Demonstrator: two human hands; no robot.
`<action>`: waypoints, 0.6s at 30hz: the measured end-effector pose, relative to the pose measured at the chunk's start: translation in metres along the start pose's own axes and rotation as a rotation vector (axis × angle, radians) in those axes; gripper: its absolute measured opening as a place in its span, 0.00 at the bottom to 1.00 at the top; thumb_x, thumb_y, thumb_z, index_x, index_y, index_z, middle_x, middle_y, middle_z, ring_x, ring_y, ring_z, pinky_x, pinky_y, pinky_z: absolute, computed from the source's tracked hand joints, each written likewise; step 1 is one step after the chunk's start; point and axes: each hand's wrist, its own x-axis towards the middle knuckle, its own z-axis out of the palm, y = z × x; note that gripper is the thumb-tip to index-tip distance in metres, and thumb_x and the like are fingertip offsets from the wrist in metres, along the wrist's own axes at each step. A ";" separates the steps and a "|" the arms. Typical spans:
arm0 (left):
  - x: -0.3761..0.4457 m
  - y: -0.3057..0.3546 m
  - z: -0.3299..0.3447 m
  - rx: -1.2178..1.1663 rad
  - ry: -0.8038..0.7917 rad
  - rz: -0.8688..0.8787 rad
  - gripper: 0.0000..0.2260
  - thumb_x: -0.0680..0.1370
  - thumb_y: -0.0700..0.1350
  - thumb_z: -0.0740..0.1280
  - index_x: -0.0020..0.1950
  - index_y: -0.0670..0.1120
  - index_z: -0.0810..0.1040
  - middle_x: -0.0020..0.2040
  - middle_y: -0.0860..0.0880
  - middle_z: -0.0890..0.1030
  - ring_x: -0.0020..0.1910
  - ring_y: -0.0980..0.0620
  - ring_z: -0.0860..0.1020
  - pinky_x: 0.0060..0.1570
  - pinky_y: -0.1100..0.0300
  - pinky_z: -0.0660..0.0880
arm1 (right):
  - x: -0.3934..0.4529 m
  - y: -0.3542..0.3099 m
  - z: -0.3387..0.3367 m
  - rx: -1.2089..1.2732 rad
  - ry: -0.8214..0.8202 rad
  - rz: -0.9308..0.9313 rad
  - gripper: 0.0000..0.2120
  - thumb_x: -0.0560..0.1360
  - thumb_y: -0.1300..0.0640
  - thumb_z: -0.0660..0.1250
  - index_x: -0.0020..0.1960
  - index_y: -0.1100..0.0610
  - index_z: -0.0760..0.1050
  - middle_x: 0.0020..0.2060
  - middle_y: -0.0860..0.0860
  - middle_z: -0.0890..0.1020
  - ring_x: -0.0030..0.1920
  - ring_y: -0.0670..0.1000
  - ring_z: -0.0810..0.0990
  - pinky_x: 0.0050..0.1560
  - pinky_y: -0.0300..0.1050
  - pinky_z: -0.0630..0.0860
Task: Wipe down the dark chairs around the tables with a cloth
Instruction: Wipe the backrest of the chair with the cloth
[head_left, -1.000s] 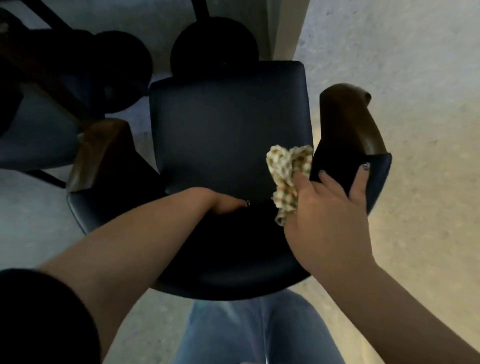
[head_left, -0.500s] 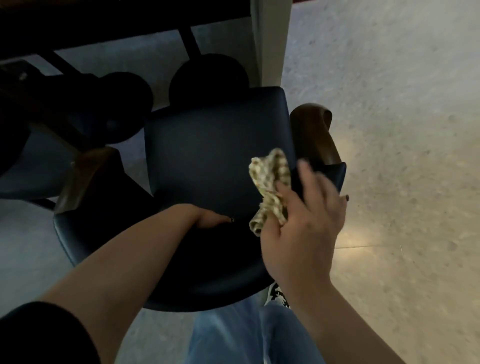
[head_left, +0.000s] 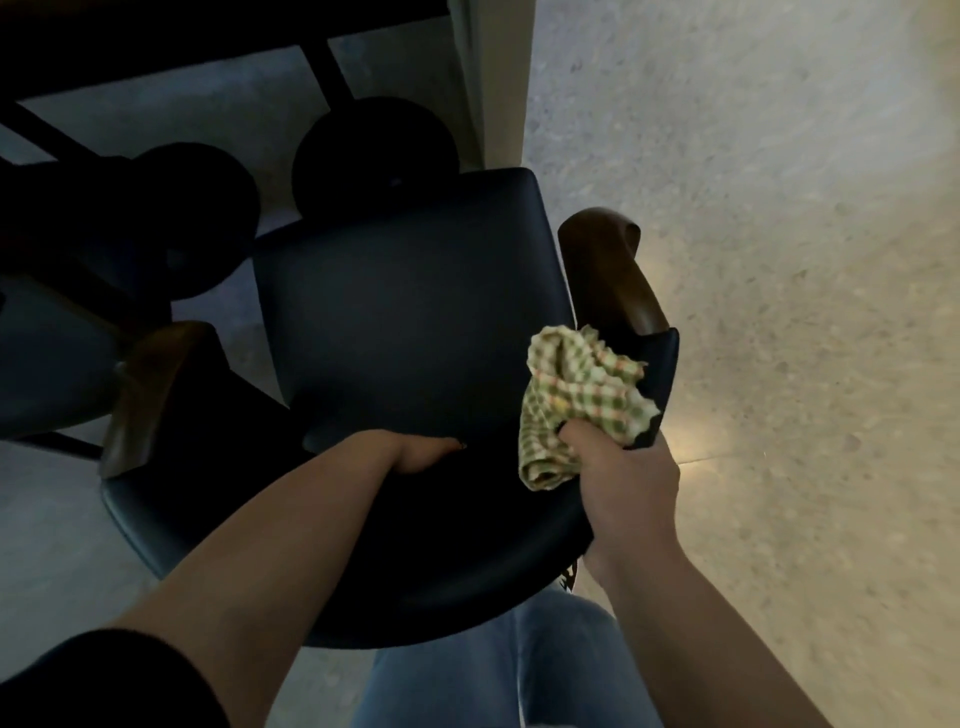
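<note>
I look straight down on a dark chair (head_left: 410, 312) with a padded seat and a curved back whose rim runs along the near side. My right hand (head_left: 623, 483) grips a bunched green-and-cream checked cloth (head_left: 576, 400), fingers curled tight round its lower part, and holds it against the inside of the back at the chair's right side, just below the brown wooden armrest (head_left: 613, 275). The loose upper folds of the cloth lie over the dark padding where the armrest meets the back. My left hand (head_left: 415, 452) reaches into the gap where seat and back join; its fingers are mostly hidden in shadow there, so I cannot tell how they lie. A second wooden armrest (head_left: 150, 384) shows at the left. Beyond the chair stand two round dark bases (head_left: 374, 156) on the pale floor (head_left: 779, 208), and another dark chair (head_left: 47, 353) sits at the left edge. Blue jeans (head_left: 509, 670) show below the chair back.
</note>
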 end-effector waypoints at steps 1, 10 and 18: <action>0.001 0.000 0.000 0.014 -0.020 -0.006 0.44 0.61 0.75 0.55 0.73 0.56 0.68 0.75 0.49 0.66 0.72 0.47 0.67 0.72 0.50 0.58 | 0.000 0.000 0.000 0.003 0.005 -0.017 0.18 0.64 0.60 0.72 0.51 0.45 0.80 0.43 0.44 0.85 0.45 0.50 0.84 0.50 0.55 0.81; 0.005 0.004 -0.030 0.053 -0.093 0.084 0.28 0.75 0.65 0.56 0.73 0.55 0.68 0.73 0.50 0.68 0.70 0.48 0.68 0.72 0.50 0.60 | 0.009 -0.016 0.008 0.085 -0.092 -0.080 0.12 0.66 0.66 0.70 0.46 0.54 0.82 0.40 0.50 0.85 0.42 0.52 0.85 0.41 0.48 0.81; 0.013 0.001 -0.070 0.120 -0.156 0.150 0.43 0.56 0.71 0.54 0.69 0.56 0.71 0.71 0.49 0.71 0.65 0.47 0.72 0.70 0.47 0.64 | 0.018 -0.026 0.039 0.165 -0.131 -0.098 0.12 0.66 0.67 0.69 0.45 0.55 0.82 0.40 0.52 0.85 0.42 0.54 0.85 0.38 0.45 0.79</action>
